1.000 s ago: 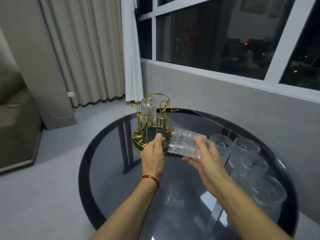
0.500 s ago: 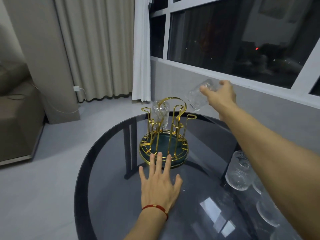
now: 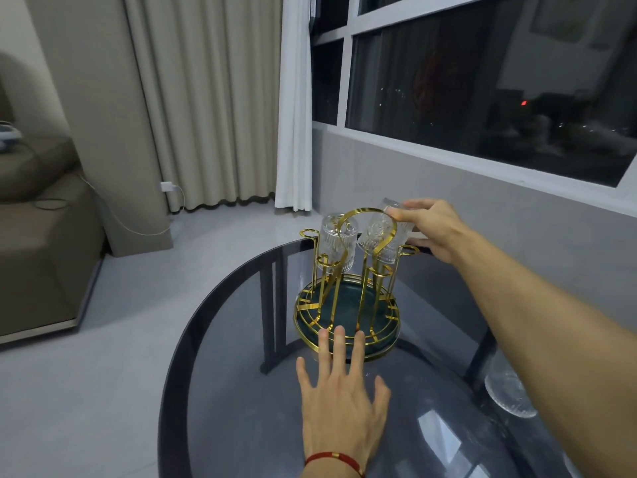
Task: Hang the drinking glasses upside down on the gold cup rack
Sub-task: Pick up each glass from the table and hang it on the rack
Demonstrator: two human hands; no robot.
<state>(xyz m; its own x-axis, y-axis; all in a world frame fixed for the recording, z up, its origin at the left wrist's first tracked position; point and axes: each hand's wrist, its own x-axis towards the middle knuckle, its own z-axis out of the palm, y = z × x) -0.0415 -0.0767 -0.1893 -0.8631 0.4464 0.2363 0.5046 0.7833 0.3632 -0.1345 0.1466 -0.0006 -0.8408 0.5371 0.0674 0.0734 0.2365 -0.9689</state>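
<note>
Rack (image 3: 348,270) showing polished gold metal wire, glossy teal base. Glasses (image 3: 336,243) looking clear, ribbed. Tabletop (image 3: 241,391) gleaming as dark smoked glass, smooth, reflecting. Curtain (image 3: 206,98) hanging as matt cloth.

Spare glass (image 3: 510,391) half behind forearm

**Dim room, dark window**

Above your right hand (image 3: 434,229) you have a white-framed window (image 3: 482,81), black with night and a few small lights. Up and left of your left hand (image 3: 341,405) hang beige curtains (image 3: 206,98) and a white curtain (image 3: 293,98). Farther left sits a taupe sofa (image 3: 38,236) on pale grey floor (image 3: 120,339).
</note>
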